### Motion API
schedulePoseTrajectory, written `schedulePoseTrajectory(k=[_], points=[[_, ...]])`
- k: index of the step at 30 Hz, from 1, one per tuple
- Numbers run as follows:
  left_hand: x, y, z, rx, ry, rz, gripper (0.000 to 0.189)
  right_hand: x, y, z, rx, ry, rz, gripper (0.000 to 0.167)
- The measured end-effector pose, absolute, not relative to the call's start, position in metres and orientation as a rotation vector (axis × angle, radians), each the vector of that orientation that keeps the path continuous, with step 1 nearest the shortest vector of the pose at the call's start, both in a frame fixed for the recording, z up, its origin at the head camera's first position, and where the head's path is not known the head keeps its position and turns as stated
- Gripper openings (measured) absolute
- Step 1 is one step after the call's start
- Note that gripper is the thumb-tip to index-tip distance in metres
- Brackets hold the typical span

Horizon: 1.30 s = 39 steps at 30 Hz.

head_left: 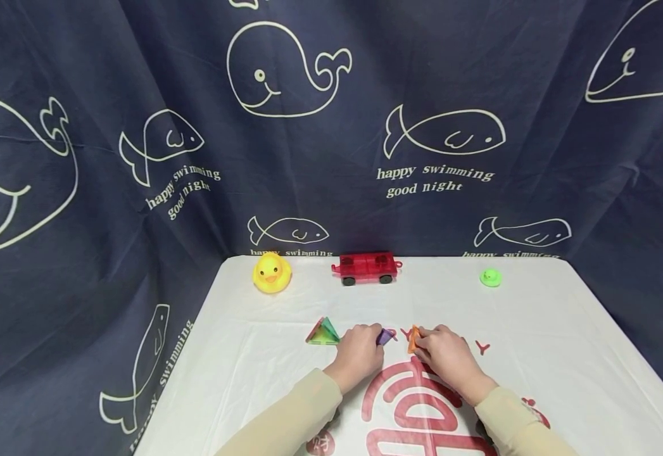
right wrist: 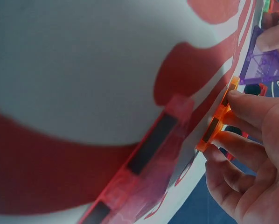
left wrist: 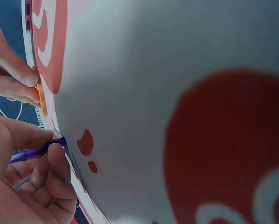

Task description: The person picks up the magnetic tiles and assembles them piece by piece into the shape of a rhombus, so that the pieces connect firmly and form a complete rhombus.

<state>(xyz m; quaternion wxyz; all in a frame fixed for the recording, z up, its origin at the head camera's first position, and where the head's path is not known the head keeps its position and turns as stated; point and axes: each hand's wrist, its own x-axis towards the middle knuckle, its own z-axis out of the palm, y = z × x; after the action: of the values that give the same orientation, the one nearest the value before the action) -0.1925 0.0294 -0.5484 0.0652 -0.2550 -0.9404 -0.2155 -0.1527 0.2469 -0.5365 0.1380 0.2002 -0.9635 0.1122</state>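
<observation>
Dark-blue curtain (head_left: 308, 164), printed with white fish and whales, behind a white-covered bench (head_left: 251, 354) with red print.

- Purple tile (head_left: 387, 336): mid-bench, pinched between thumb and fingers of left hand (head_left: 359, 349); no gap beyond the tile's thickness.
- Orange tile (head_left: 414, 340): just right of it, apart; pinched by its edge in right hand (head_left: 448, 354).
- Risk, judged: dark edge strips, if magnetic, could tug or push the tiles askew at this nearness; a slight edge pinch could let either slip.
- Coloured tile pyramid (head_left: 323, 332): beside left hand, on its left.
- Red piece (right wrist: 144, 163): near right wrist; blurred, probably another tile.
- Red wagon (head_left: 367, 268): far middle.
- Yellow duck (head_left: 272, 273): far left.
- Green duck (head_left: 491, 277): far right.
</observation>
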Motion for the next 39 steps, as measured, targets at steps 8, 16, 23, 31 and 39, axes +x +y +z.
schedulePoseTrajectory(k=[8, 16, 23, 31, 39], points=[[-0.194, 0.033, -0.548, -0.776, -2.817, -0.62, 0.014, -0.155, 0.237, -0.538, 0.644, -2.726, 0.331, 0.014], [-0.195, 0.037, -0.548, -0.748, -2.827, -0.633, 0.01, -0.156, 0.228, -0.535, 0.647, -2.731, 0.353, 0.013], [-0.196, 0.041, -0.548, -0.73, -2.843, -0.605, 0.007, -0.157, 0.22, -0.536, 0.681, -2.711, 0.357, 0.014], [-0.196, 0.044, -0.55, -0.696, -2.846, -0.59, 0.008, -0.161, 0.215, -0.541, 0.682, -2.692, 0.344, 0.014], [-0.196, 0.046, -0.548, -0.659, -2.882, -0.617, 0.007, -0.159, 0.205, -0.543, 0.669, -2.676, 0.293, 0.02]])
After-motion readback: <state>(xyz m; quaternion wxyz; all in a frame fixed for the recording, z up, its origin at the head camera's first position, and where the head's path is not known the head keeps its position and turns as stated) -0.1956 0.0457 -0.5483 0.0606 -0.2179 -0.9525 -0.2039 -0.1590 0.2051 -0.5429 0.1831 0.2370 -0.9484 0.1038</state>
